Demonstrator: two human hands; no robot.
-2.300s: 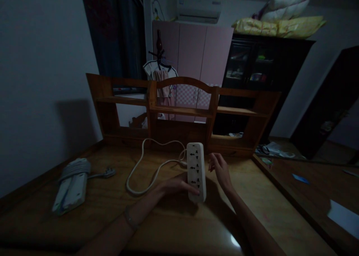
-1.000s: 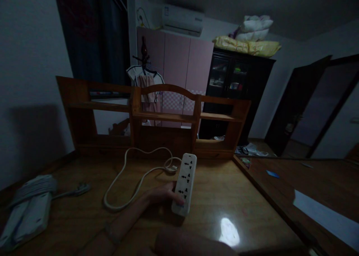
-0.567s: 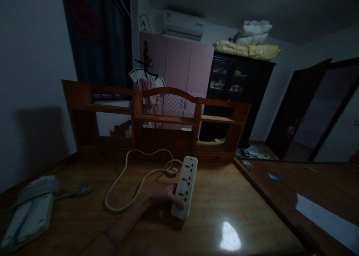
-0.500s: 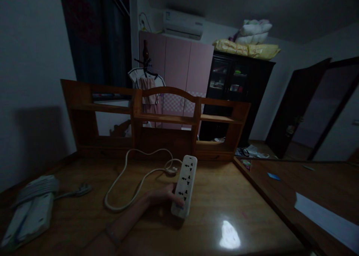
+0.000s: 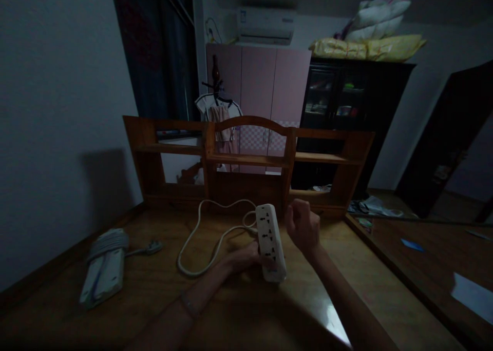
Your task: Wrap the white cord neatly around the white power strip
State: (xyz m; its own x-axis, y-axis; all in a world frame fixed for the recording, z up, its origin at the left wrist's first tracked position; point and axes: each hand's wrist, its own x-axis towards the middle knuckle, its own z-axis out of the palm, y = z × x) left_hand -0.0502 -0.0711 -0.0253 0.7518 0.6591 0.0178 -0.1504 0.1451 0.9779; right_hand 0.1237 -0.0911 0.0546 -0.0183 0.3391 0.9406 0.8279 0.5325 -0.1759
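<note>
A white power strip (image 5: 271, 240) is propped on the wooden desk (image 5: 154, 289), its sockets facing me. My left hand (image 5: 246, 255) grips its lower left side. A white cord (image 5: 210, 227) loops from its top end across the desk to the left. My right hand (image 5: 303, 225) hovers just right of the strip's upper end, fingers curled in; whether they hold anything is hidden in the dim light.
A second white power strip with coiled cord (image 5: 103, 264) and its plug (image 5: 154, 247) lie at the desk's left. A wooden shelf unit (image 5: 250, 156) stands along the back edge. Another dark table (image 5: 431, 269) with papers adjoins on the right.
My right hand has come back into view and risen beside the strip's top. The view has swung left. My left hand still holds the strip, now more upright.
</note>
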